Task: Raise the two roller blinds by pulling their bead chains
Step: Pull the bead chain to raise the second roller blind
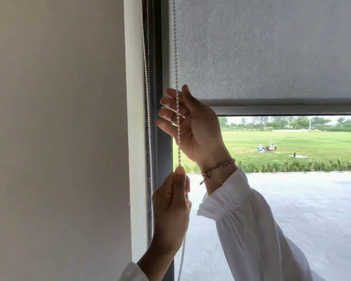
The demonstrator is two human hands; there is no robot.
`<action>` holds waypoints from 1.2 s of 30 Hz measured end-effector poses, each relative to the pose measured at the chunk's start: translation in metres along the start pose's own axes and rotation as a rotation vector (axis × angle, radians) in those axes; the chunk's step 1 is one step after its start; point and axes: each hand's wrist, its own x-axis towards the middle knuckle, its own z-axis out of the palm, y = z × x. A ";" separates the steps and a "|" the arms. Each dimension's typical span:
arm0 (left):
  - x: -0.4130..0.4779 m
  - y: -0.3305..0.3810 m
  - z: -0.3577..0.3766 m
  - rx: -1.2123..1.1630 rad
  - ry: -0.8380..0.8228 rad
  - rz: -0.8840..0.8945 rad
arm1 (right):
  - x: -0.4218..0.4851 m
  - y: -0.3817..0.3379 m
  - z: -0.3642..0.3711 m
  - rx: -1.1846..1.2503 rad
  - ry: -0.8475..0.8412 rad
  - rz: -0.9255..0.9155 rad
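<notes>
Against the left side I see bare wall [55, 138], and along its edge hangs the back run of chain [148, 118], close to the dark window frame [157, 78], untouched. Just right of that, my left hand [171, 211] sits low with thumb and forefinger pinched on the front chain [175, 47], which runs straight up past the blind's left edge and drops slack below the fist. Higher up, my right hand [193, 126] lies across the same chain with fingers [166, 113] spread and loose, not yet clamped on it. Further right, the grey blind [272, 47] hangs with its bottom bar [282, 108] roughly halfway up the view, lawn and paving showing beneath.

I judge this mid-raise on one blind, in a hand-over-hand pull. Next I would curl the right fingers round the beads, draw straight down, then let the left go and reach up. Room is tight between frame and fabric, so the pull should stay vertical. Only one blind is in view; I cannot tell where the second stands.
</notes>
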 end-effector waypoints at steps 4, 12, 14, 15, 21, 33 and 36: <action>0.011 -0.001 -0.007 0.028 -0.013 -0.016 | 0.012 -0.003 0.004 -0.073 0.049 -0.007; 0.019 -0.015 -0.015 0.055 -0.029 -0.084 | 0.009 0.029 -0.008 -0.028 0.231 -0.234; 0.017 -0.020 -0.019 0.089 -0.007 -0.121 | 0.008 0.034 -0.006 -0.066 0.239 -0.260; 0.016 -0.022 -0.020 0.106 0.011 -0.137 | 0.007 0.036 -0.006 -0.070 0.243 -0.273; 0.015 -0.031 -0.023 0.146 0.013 -0.144 | 0.006 0.038 -0.010 -0.059 0.264 -0.324; 0.022 -0.037 -0.014 0.158 -0.011 -0.138 | -0.003 0.033 -0.017 -0.028 0.268 -0.382; 0.023 -0.038 -0.013 0.144 -0.009 -0.148 | -0.004 0.032 -0.017 -0.025 0.261 -0.385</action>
